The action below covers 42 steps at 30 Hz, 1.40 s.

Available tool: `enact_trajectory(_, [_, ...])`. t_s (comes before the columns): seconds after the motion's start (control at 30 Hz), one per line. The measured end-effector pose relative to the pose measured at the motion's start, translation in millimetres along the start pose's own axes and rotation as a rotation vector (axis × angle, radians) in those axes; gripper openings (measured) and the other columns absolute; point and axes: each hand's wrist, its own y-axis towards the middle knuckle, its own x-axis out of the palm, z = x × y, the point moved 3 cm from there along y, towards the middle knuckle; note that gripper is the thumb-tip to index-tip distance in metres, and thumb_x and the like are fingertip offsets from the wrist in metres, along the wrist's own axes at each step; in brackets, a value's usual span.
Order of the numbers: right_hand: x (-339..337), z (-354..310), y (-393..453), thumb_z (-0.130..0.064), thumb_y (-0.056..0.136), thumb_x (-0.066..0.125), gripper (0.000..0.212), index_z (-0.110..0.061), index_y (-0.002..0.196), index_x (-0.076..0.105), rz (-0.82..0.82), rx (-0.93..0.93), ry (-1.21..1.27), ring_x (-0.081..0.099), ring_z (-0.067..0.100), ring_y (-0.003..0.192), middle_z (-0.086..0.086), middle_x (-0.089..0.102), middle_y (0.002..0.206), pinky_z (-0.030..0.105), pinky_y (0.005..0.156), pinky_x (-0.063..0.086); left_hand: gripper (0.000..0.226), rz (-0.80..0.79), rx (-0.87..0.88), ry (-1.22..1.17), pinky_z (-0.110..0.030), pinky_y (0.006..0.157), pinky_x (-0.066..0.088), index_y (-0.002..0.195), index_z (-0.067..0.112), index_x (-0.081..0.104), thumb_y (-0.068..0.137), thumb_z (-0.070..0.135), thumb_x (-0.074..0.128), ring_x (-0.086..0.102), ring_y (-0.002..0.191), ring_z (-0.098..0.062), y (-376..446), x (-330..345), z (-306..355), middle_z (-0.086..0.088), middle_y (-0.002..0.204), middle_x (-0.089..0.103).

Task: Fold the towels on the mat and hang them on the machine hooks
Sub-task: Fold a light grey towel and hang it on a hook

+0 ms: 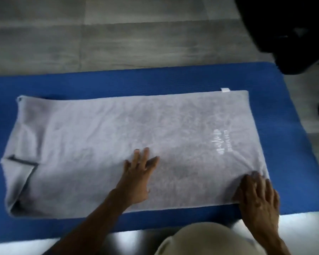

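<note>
A light grey towel (103,137) lies spread lengthwise on the blue mat (118,81). It bears a white embroidered logo near its right end and a small white tag at the far right corner. Its left end is rumpled, with a corner folded over. My left hand (138,173) presses flat on the towel near the middle of its near half, fingers straight and spread. My right hand (256,196) rests on the towel's near right corner, and the cloth bunches up at its fingertips. No machine hooks are in view.
Grey wood-look floor (81,34) runs beyond the mat. A large black object (293,34) stands at the top right, over the mat's far right corner. A beige-clad knee (201,240) shows at the bottom edge.
</note>
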Motion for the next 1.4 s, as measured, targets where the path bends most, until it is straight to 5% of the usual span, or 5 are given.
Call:
enact_trajectory(0.17, [-32,-107,22,-0.038,0.089,0.039,0.052,-0.008,0.124,0.062,0.146,-0.295,0.197,0.042,0.044,0.129,0.020,0.048,0.143,0.056,0.101,0.036,0.038,0.344,0.066,-0.181,-0.032,0.072,0.058,0.105,0.022,0.068,0.069,0.015,0.057,0.068,0.100,-0.027,-41,11,-21,-0.005,0.120,0.066])
enact_trajectory(0.43, [-70,-357,35,-0.036,0.096,0.039,0.041,-0.013,0.108,0.071,0.109,-1.033,0.312,0.063,0.021,0.109,0.004,0.068,0.119,0.036,0.096,0.048,0.063,0.377,-0.996,-0.142,-0.062,0.108,0.018,0.142,0.031,0.036,0.084,0.037,0.057,0.019,0.139,-0.041,-133,-4,-201,-0.015,0.155,0.018])
enact_trajectory(0.67, [-76,-535,40,-0.019,0.089,0.050,0.029,-0.011,0.111,0.066,-0.018,-1.328,0.356,0.062,0.027,0.097,0.004,0.065,0.117,0.040,0.084,0.050,0.011,0.940,-1.271,-0.664,-0.036,0.069,0.047,0.093,0.016,0.062,0.083,0.012,0.057,0.061,0.079,-0.031,-217,15,-271,-0.007,0.085,0.064])
enact_trajectory(1.23, [-66,-760,50,-0.018,0.091,0.054,0.029,-0.007,0.118,0.056,-0.268,-0.782,-0.056,0.058,0.030,0.105,0.012,0.059,0.125,0.033,0.077,0.044,0.006,1.328,-1.486,-1.683,-0.026,0.063,0.051,0.085,0.014,0.063,0.086,0.010,0.067,0.060,0.077,-0.017,-279,52,-321,-0.001,0.081,0.064])
enact_trajectory(1.4, [-61,-764,67,-0.012,0.086,0.059,0.011,-0.021,0.090,0.064,-0.388,-0.775,0.616,0.061,0.020,0.093,0.000,0.063,0.096,0.020,0.065,0.049,0.007,1.494,-1.304,-1.683,-0.036,0.080,0.055,0.093,0.012,0.061,0.093,0.006,0.056,0.062,0.089,-0.020,-290,48,-324,-0.002,0.092,0.065])
